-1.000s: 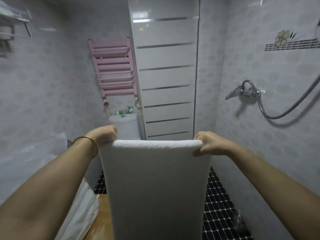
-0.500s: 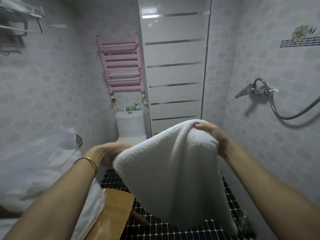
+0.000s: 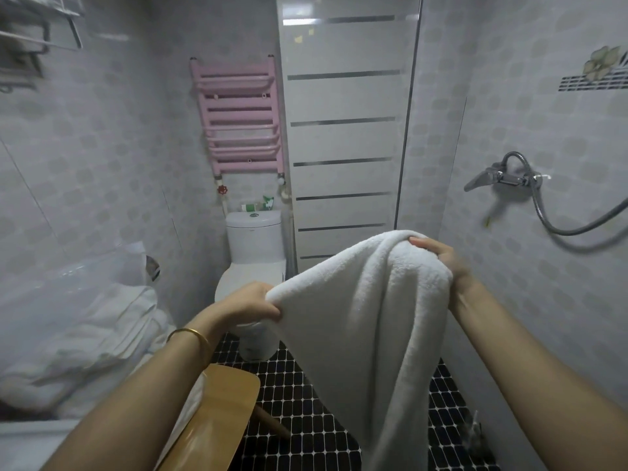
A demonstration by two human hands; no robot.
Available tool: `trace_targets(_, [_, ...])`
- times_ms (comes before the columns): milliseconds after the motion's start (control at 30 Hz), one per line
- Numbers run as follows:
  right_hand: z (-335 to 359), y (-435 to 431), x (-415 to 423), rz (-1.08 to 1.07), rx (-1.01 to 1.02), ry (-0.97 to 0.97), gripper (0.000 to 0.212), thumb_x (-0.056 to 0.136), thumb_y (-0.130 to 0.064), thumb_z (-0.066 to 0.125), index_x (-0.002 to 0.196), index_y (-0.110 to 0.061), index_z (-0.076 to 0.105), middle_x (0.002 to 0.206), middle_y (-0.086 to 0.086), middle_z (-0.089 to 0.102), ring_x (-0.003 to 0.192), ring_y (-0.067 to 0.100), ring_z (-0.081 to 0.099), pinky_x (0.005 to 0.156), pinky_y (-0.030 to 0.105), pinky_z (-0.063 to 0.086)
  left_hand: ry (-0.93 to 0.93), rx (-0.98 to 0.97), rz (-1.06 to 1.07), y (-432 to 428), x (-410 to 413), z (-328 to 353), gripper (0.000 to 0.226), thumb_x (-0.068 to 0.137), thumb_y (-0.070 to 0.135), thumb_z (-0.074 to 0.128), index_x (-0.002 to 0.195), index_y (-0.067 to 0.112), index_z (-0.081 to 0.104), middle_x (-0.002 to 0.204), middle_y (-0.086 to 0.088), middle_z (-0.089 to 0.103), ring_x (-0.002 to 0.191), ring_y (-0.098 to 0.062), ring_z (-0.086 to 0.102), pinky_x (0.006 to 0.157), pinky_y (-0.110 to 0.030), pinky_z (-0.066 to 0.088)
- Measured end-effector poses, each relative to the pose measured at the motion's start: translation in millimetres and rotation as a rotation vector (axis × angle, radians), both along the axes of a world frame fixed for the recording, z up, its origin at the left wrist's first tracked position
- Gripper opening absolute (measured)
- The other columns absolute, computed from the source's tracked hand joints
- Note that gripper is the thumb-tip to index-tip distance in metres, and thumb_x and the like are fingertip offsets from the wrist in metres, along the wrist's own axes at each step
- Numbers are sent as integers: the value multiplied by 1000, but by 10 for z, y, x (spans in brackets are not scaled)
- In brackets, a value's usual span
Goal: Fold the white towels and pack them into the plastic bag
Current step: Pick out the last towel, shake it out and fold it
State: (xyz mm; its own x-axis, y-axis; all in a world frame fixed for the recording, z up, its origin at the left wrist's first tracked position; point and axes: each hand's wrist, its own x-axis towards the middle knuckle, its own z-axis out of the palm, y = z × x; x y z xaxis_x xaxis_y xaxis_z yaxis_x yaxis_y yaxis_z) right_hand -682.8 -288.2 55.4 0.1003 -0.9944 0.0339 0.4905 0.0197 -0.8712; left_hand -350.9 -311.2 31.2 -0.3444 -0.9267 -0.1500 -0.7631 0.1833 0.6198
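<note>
The left hand [image 3: 248, 302] pinches the lower left corner of a white towel [image 3: 367, 317], thumb on the near side and fingers curled behind the cloth. A gold bangle [image 3: 190, 334] sits on that wrist. The right hand [image 3: 438, 258] is higher and further out, and grips the towel's top edge, which is bunched over its curled fingers. Between the two hands the towel slopes up from left to right. From the right hand it hangs in long folds towards the floor [image 3: 295, 385], and its lower end leaves the picture at the bottom edge. The towel is in the air in front of the person and touches nothing but the hands.

Under the left forearm stands a wooden stool [image 3: 217, 413], with a strip of white cloth lying along its left edge. Further left is the clear plastic bag [image 3: 85, 300], with white cloth [image 3: 112, 328] showing through it. Whether that cloth is folded cannot be told.

Beyond the hands a white toilet [image 3: 253, 239] stands against the far wall, and above it hangs a pink rack [image 3: 241, 117]. On the right wall is a chrome tap [image 3: 499, 176] with a hose [image 3: 577, 229]. The floor has small black tiles.
</note>
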Motion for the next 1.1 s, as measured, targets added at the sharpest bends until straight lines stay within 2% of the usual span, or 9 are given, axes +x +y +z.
trace_targets(133, [-119,58,-160,-34,94,19,29,77,-20,57,99,-4,65,83,16,69,72,28,69,65,34,58,536,115,319,-40,61,-21,14,81,13,59,92,5,65,93,-12,64,87,-23,59,75,-32,49])
trace_targets(200, [-170,48,-210,-38,176,53,28,85,-21,53,104,-2,64,91,18,69,78,30,68,72,38,56,719,151,396,8,-7,-58,17,90,12,50,86,8,66,81,-7,65,76,-20,60,63,-30,49])
trace_targets(300, [-251,25,-251,-42,347,120,31,93,-24,51,111,-1,61,101,20,66,88,32,64,83,43,50,595,-112,359,26,-88,-114,40,101,27,36,73,8,58,63,0,57,61,-14,53,50,-23,41])
trace_targets(400, [-379,40,-266,-84,504,154,33,93,-28,54,109,0,61,95,19,66,83,32,63,80,42,50,413,-342,409,-46,-112,-118,40,102,39,27,87,8,48,78,-1,49,71,-13,47,58,-25,37])
trace_targets(567, [-621,99,-316,-35,674,188,44,93,-37,55,119,-2,60,113,19,64,99,32,60,100,45,42,213,-385,499,-163,-212,8,47,101,35,29,82,1,54,75,-4,52,72,-22,47,63,-35,38])
trace_targets(700, [-784,195,-383,-16,718,62,43,86,-38,64,116,-6,63,108,18,67,97,32,62,91,48,47,593,-58,713,-205,-372,103,40,96,28,41,105,-6,60,102,-22,64,86,-31,57,72,-35,45])
trace_targets(800, [-908,266,-388,62,637,18,43,81,-23,64,121,-8,59,109,19,64,96,33,60,94,49,46,885,113,728,-162,-515,245,21,91,8,52,104,-6,58,90,-19,64,75,-27,60,60,-31,49])
trace_targets(900, [-1006,269,-328,137,527,54,51,85,-6,57,135,-10,48,120,20,61,97,33,62,88,52,50,979,121,740,-134,-552,356,14,88,-5,51,101,-1,55,79,-12,60,60,-20,57,41,-21,46])
trace_targets(1100, [-977,30,-111,-202,404,407,46,99,-13,45,143,-17,33,144,12,39,102,28,55,71,41,52,945,147,835,-104,-372,286,28,88,-7,50,116,-6,57,82,-14,60,64,-23,56,50,-28,49])
